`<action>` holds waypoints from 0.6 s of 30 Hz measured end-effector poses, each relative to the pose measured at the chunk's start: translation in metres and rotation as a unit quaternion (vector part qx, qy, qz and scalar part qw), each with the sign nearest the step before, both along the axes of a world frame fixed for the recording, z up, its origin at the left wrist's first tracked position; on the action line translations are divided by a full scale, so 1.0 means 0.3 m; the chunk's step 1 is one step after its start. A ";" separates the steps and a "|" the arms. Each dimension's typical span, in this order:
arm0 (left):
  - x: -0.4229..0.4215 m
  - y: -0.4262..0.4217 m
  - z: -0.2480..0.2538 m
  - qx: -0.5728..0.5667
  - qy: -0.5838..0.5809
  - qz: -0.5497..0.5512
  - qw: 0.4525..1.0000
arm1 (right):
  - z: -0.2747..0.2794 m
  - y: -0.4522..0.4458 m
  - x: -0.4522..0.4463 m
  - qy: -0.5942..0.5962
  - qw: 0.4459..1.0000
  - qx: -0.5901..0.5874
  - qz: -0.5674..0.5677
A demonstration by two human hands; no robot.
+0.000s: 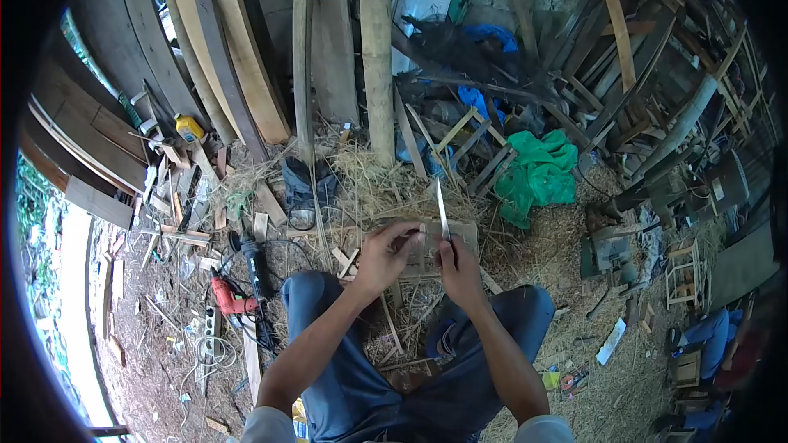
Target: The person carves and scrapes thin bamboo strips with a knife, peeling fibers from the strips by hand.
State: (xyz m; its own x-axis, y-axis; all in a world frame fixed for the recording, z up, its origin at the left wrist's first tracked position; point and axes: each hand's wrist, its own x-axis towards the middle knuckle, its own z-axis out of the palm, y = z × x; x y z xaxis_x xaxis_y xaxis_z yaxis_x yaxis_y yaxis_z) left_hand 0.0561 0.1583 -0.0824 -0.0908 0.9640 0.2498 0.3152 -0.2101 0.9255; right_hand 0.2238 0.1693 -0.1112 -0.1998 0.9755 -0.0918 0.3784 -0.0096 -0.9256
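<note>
My right hand (pixel 461 272) is wrapped round the handle of a knife, and its long bright blade (pixel 442 207) points up and away from me. My left hand (pixel 386 258) is to the left of it, fingers curled and pinched together. A small pale bit shows at its fingertips, too small to name. Under both hands lies a flat wooden block (pixel 466 236) on the ground between my bent knees. The blade passes over the block's far edge; I cannot tell whether it touches anything.
A red power drill (pixel 233 299) and a dark angle grinder (pixel 256 269) lie with cables at the left. A green plastic sheet (pixel 538 172) is crumpled ahead on the right. Posts and boards (pixel 376 57) stand ahead. Wood scraps and shavings cover the ground. Another person's legs (pixel 707 340) show at the far right.
</note>
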 end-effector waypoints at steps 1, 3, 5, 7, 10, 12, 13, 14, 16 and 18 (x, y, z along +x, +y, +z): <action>0.004 0.020 -0.001 0.001 -0.016 -0.006 1.000 | 0.021 -0.002 -0.002 -0.012 1.000 0.020 0.010; 0.010 0.054 -0.008 -0.009 -0.035 -0.015 0.999 | 0.057 -0.004 -0.016 -0.010 0.999 0.035 0.002; 0.004 0.086 -0.019 0.010 -0.014 -0.001 1.000 | 0.064 0.001 -0.026 -0.009 0.999 0.051 -0.006; -0.003 0.105 -0.050 0.002 -0.023 -0.007 1.000 | 0.055 0.007 -0.032 -0.022 0.997 0.072 0.001; -0.007 0.118 -0.064 -0.004 -0.011 -0.009 1.000 | 0.099 0.023 -0.040 -0.008 0.998 0.049 0.042; -0.014 0.122 -0.068 0.034 0.058 -0.025 0.997 | 0.067 0.025 -0.048 0.009 0.997 0.075 0.031; -0.013 0.121 -0.065 0.029 0.055 -0.026 0.998 | 0.054 0.026 -0.051 0.028 0.994 0.108 0.021; -0.012 0.121 -0.061 0.034 0.047 -0.025 0.998 | 0.060 0.028 -0.052 0.026 0.994 0.104 0.023; -0.009 0.114 -0.045 0.034 0.039 -0.022 0.998 | 0.107 0.029 -0.053 0.041 0.996 0.077 0.005; -0.001 0.104 -0.022 -0.020 -0.029 -0.034 0.999 | 0.132 0.042 -0.046 0.061 0.997 0.045 0.001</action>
State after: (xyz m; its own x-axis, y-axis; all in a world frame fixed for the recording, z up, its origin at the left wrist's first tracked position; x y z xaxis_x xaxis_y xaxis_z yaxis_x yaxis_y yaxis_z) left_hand 0.0558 0.1895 -0.0891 -0.0377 0.9775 0.2076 0.2464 -0.1922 0.9499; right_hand 0.2101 0.1819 -0.0716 -0.2056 0.9784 0.0221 0.2628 0.0770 -0.9618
